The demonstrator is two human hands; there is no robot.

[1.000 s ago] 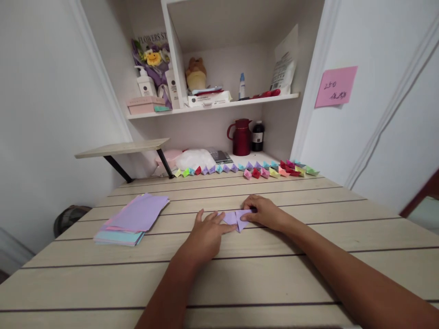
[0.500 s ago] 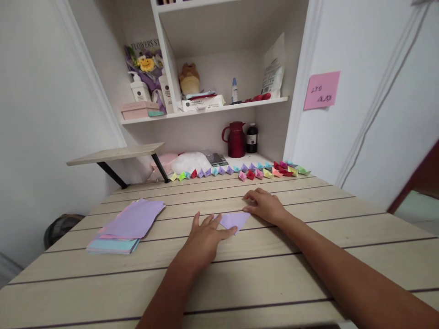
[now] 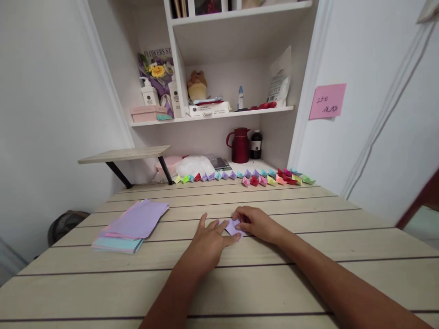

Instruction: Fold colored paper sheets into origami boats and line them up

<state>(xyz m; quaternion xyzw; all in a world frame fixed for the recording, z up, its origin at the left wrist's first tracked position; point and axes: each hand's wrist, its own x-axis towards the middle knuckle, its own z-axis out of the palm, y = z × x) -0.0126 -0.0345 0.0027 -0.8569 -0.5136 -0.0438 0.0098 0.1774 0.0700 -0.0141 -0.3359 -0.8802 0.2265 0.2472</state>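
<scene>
A small folded piece of purple paper (image 3: 233, 226) lies on the wooden table (image 3: 240, 283) between my hands. My left hand (image 3: 208, 240) rests flat beside it with fingers spread, its thumb touching the paper's lower edge. My right hand (image 3: 256, 222) presses down on the paper's right side with curled fingers, hiding part of it. A stack of coloured paper sheets (image 3: 132, 225), purple on top, lies to the left.
A row of several small folded paper boats (image 3: 247, 177) in many colours lines the table's far edge. Behind stand a red jug (image 3: 239, 145), a dark bottle (image 3: 256, 144) and shelves with bottles and boxes. A pink note (image 3: 327, 101) hangs on the right wall.
My right hand has slid left over the purple paper, which now shows smaller and more folded. My left hand stays flat beside it.
</scene>
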